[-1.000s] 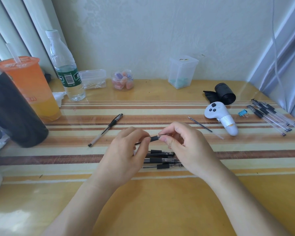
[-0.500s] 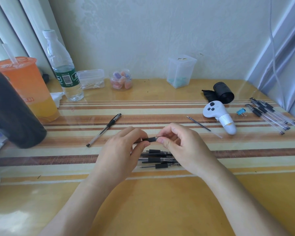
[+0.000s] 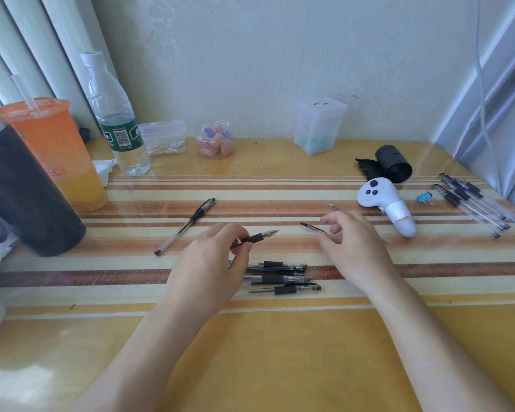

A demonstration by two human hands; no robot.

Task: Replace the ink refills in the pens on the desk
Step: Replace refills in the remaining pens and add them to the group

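Pen (image 3: 257, 237) uncapped, bare tip pointing right; held off the desk (image 3: 280, 352) in the curled fingers of the left hand (image 3: 208, 266). Right hand (image 3: 351, 248) apart from it, pinching a slim black cap (image 3: 312, 228). Pile of pens (image 3: 280, 278) lay on the desk between the hands.

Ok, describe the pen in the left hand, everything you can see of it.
The pen has a black, rubbery-looking grip sleeve and a pale tapered nose ending in a bare point. Its dark cap is off, pinched in the right hand. It sits nearly level, tip aimed right, off the desk beyond the pile of pens. The left hand pinches it behind the grip, hiding most of the barrel. Nothing else touches it.
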